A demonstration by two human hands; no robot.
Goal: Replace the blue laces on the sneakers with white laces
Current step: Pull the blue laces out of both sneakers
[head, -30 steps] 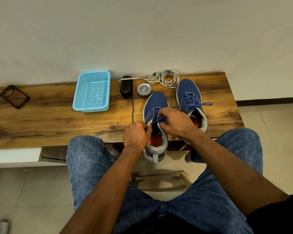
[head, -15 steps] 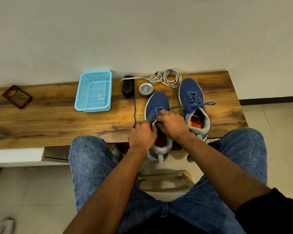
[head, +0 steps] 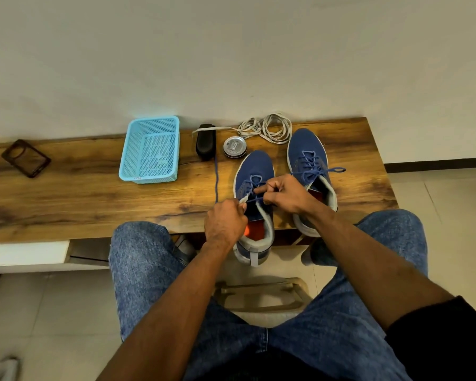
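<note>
Wooden bench [head: 94, 193]: tin [head: 234, 146] label unreadable.

Both forearms reach forward over the knees. Left hand [head: 226, 222] is a closed fist, pinching; right hand [head: 285, 192] has fingers curled, also pinching.

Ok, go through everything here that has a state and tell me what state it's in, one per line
Left sneaker: partly unlaced, heel overhanging table edge.
Right sneaker: fully laced in blue, untied.
Blue lace: free end trailing across table.
White laces: coiled, unused.
Blue basket: upright.
Round tin: lid on.
Left hand: gripping lace.
Right hand: pinching lace.
</note>
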